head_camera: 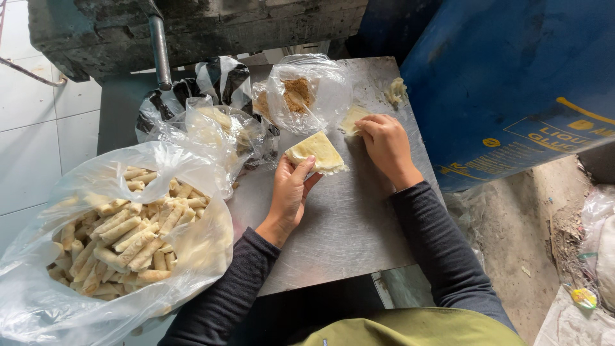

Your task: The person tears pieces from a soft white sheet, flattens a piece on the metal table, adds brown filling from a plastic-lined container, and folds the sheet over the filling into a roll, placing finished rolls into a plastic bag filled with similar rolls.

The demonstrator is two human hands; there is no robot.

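Note:
My left hand (289,191) holds a stack of pale triangular pastry wrappers (317,151) just above a steel table (346,230). My right hand (386,145) rests on the table a little to the right, its fingertips pressing on a single pale wrapper (353,118) lying flat. Behind the hands stands a clear plastic bag with brown crumbly filling (297,93).
A big clear bag of several rolled pastry sticks (131,230) sits at the left. More crumpled plastic bags (211,125) lie behind it. A lump of dough (396,91) rests at the far table edge. A blue drum (512,83) stands right; a grey pipe (160,51) at the back.

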